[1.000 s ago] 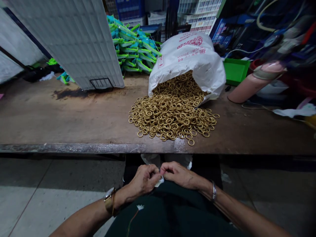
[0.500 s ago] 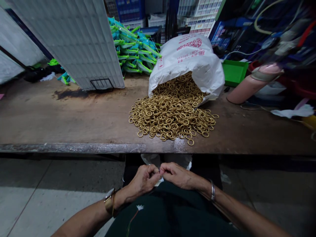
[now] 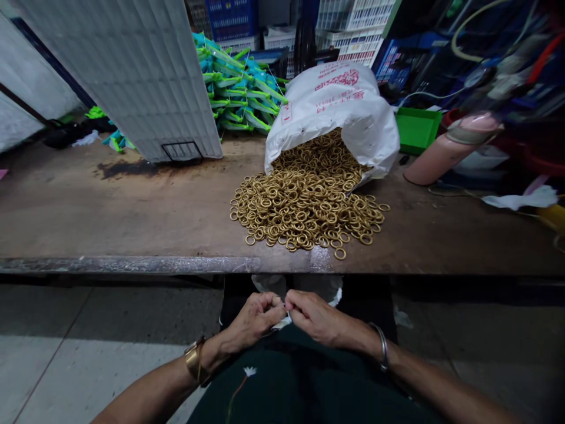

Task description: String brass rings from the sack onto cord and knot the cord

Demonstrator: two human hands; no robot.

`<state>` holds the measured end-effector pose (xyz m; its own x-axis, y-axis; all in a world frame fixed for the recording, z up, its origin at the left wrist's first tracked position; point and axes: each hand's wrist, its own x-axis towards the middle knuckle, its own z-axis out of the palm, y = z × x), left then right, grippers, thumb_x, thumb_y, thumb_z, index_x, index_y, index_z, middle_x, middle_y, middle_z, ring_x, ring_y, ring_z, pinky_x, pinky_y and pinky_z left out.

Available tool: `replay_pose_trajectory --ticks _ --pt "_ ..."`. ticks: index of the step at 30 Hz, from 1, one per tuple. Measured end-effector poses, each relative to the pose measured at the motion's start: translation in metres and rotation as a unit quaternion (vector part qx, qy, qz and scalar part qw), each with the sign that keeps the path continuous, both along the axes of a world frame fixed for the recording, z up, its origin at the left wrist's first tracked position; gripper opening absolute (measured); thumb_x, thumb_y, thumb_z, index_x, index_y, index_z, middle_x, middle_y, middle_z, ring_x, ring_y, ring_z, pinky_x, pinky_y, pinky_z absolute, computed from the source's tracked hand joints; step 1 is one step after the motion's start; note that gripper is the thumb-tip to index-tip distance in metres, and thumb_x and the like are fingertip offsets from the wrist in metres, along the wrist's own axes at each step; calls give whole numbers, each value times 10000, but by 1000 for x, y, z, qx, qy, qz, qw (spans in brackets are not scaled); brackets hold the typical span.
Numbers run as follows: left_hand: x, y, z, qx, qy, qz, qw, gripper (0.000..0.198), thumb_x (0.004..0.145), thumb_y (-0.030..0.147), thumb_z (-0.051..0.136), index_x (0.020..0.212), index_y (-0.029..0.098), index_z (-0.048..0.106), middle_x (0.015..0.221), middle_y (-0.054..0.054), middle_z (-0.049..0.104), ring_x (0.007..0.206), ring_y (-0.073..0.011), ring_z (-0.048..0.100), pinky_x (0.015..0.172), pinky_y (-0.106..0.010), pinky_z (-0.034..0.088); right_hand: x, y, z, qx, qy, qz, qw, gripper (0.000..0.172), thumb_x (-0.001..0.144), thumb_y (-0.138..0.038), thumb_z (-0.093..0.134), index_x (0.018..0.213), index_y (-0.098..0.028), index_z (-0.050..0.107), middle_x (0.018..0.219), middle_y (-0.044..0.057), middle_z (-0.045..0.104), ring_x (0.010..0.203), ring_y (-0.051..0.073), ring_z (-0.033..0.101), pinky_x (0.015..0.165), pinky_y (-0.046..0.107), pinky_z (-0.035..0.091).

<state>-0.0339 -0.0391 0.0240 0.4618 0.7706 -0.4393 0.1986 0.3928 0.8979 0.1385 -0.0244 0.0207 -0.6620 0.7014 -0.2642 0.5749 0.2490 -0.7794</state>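
Observation:
In front of my lap, just below the table edge, my left hand [image 3: 260,315] and my right hand [image 3: 313,315] meet with their fingertips almost touching. The fingers of both are closed in a pinch. A small white scrap [image 3: 281,323] shows under the fingertips; whether it is paper, cloth or plastic I cannot tell, nor what exactly each hand grips. Beyond them, gold-coloured rings [image 3: 304,206] lie heaped on the wooden table [image 3: 132,218]. They spill from the mouth of a white sack [image 3: 335,103] with red print, lying on its side.
A tall grey ribbed panel [image 3: 145,76] stands at the left, with green and turquoise plastic pieces [image 3: 242,94] piled behind it. Right of the sack are a green tray [image 3: 417,129] and a pink cylinder [image 3: 448,153]. Plastic crates [image 3: 353,29] are stacked at the back.
My hands stay together at the same spot, with only slight finger shifts. A little more of the white scrap shows toward the left hand. The rings and sack have not moved.

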Motion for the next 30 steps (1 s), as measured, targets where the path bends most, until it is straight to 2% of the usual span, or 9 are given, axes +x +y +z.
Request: replay_pose_trajectory --ticks 5,9,16,20,25,30 --pt "-3 1 -1 -34 -23 -11 999 376 737 505 536 651 147 458 561 64 330 516 -66 240 468 -222 178 -2 -4 9 70 -36 30 996 133 804 -84 340 774 -186 420 741 12 494 629 121 432 604 252 326" --pt "-5 1 -4 -48 -41 -8 998 396 724 523 549 653 146 451 565 66 324 514 -64 234 470 -225 174 -2 -8 9 119 -67 44 990 139 816 -77 324 794 -180 415 774 32 513 632 126 444 617 260 346" --pt "-6 0 -3 -44 -32 8 998 365 718 483 575 641 146 455 551 66 351 499 -58 252 466 -218 178 -2 -14 12 225 -92 61 968 134 791 -66 348 815 -178 417 799 45 522 627 135 455 599 269 363" --pt "-8 4 -1 -99 -48 5 994 325 682 418 618 603 144 462 517 72 358 474 -52 236 461 -221 169 -2 -16 15 283 -85 64 953 131 778 -71 367 824 -181 419 786 40 519 637 147 473 586 274 382" --pt "-9 12 -1 -166 -104 -15 981 236 600 294 652 530 137 491 501 57 418 465 -54 306 464 -215 211 -5 -19 10 300 -96 64 947 135 785 -75 356 823 -182 429 772 40 529 639 153 492 584 285 421" --pt "-7 18 -3 -192 -98 -28 976 86 549 189 604 512 132 553 491 49 456 441 -53 319 443 -209 231 -7 -20 5 290 -97 56 950 147 770 -66 385 855 -166 451 800 63 534 671 170 507 599 297 426"
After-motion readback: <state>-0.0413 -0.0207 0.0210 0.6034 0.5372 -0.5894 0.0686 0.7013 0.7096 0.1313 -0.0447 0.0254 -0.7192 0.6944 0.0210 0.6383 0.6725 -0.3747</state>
